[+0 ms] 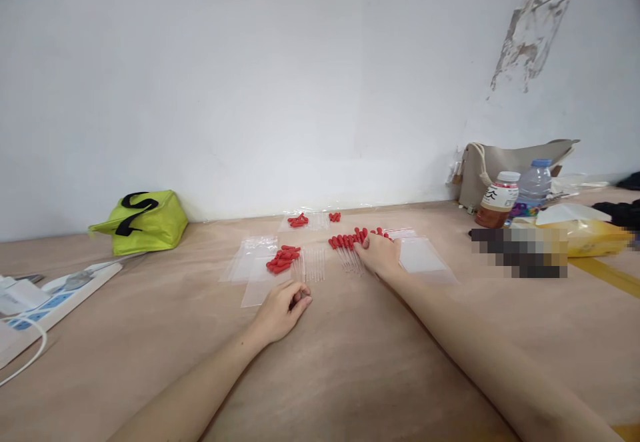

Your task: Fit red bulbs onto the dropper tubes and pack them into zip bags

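Observation:
My right hand (381,254) has its fingers pinched at a row of glass droppers with red rubber bulbs (342,243), closed on one dropper; its tip is partly hidden by the fingers. My left hand (283,309) rests on the table with the fingers curled, and nothing shows in it. Just beyond it lie a pile of loose red bulbs (283,259) and a row of clear glass tubes (314,265). Clear plastic bags (255,255) are spread under and left of the pile. More clear zip bags (425,259) lie right of my right hand.
Near the wall are more red bulbs (299,220) and tubes on plastic. A lime-green bag (150,222) and a power strip (65,302) stand left. On the right are a drink bottle (497,200), a water bottle (536,185), a beige bag (473,179) and a yellow packet (590,232).

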Motion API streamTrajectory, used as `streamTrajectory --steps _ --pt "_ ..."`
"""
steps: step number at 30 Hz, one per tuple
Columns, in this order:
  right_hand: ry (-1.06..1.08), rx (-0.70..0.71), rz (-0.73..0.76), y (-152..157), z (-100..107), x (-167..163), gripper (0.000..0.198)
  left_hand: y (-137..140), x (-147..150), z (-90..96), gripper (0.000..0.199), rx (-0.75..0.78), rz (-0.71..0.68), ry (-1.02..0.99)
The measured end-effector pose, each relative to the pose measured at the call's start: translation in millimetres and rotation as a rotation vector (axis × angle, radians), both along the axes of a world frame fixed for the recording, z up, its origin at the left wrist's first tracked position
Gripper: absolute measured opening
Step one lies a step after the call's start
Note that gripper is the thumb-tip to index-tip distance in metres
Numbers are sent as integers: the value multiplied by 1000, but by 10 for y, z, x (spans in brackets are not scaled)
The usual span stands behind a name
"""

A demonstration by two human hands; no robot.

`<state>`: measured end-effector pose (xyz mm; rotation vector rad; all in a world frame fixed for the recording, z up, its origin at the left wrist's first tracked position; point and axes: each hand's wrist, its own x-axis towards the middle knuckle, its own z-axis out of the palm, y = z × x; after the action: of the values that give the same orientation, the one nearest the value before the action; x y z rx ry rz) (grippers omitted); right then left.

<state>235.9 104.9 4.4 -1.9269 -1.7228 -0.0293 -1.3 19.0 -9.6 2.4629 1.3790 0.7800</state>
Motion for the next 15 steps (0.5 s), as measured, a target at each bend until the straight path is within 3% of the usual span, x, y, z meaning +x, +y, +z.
streamTrajectory --steps 3,6,15 --pt "-10 70 140 -103 20 -139 25 7 3 3 15 -7 5 -3" --pt "-33 10 243 -170 28 -344 23 15 3 1 15 -2 8 -8" --pt "-21 -255 164 6 98 -781 28 8 -3 -6 12 -9 -10 -11"
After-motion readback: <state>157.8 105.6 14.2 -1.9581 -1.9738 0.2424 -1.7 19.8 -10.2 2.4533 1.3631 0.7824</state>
